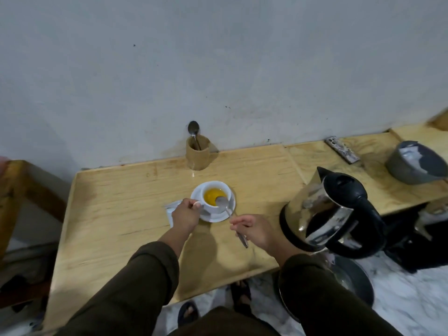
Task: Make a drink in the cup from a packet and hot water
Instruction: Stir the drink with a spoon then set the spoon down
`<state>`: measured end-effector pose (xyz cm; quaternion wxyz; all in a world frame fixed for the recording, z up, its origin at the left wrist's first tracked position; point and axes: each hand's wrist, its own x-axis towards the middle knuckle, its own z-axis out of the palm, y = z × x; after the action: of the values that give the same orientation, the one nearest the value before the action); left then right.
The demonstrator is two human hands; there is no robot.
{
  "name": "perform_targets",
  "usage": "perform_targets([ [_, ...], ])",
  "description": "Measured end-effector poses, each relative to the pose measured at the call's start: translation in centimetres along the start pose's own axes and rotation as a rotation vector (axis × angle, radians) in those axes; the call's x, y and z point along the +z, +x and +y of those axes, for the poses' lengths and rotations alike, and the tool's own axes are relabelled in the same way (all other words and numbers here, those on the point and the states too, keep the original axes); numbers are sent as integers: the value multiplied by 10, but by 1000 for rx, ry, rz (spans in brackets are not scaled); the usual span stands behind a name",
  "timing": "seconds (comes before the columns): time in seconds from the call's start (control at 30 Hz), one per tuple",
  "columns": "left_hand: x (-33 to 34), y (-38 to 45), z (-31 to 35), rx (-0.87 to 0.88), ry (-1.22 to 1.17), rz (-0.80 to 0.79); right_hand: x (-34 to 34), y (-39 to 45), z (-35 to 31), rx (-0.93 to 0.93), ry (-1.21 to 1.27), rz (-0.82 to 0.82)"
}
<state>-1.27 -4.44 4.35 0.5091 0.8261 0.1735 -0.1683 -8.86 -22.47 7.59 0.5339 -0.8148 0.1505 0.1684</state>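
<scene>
A white cup (210, 207) with yellow liquid stands on a white saucer (224, 216) in the middle of the wooden table (116, 202). My left hand (185, 215) pinches the cup's handle. My right hand (252, 230) holds a metal spoon (229, 209) by its stem, with the bowl resting in the cup. A white packet (171, 206) lies flat on the table, partly under my left hand. A steel kettle (332, 212) with a black handle and lid stands at the table's right edge, close to my right wrist.
A wooden holder (197, 155) with a spoon (194, 130) stands by the wall behind the cup. A phone (341, 149) and a grey pot (415, 162) lie on the right-hand table. A round metal tray (358, 282) sits on the floor under the kettle. My feet in sandals (213, 301) show below.
</scene>
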Motion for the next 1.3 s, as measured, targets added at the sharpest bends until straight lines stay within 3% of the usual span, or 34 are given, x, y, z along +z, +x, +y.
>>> perform_targets([
  [0.5,11,-7,6,-112,-134,85,6,20,33,259,315,322],
  [0.67,19,-13,10,-148,-203,163,-14,48,43,369,174,387],
  [1.07,39,-20,15,-201,-261,323,-27,80,46,378,-140,358],
  [1.3,48,-22,20,-229,-285,392,-30,84,47,352,-136,322],
])
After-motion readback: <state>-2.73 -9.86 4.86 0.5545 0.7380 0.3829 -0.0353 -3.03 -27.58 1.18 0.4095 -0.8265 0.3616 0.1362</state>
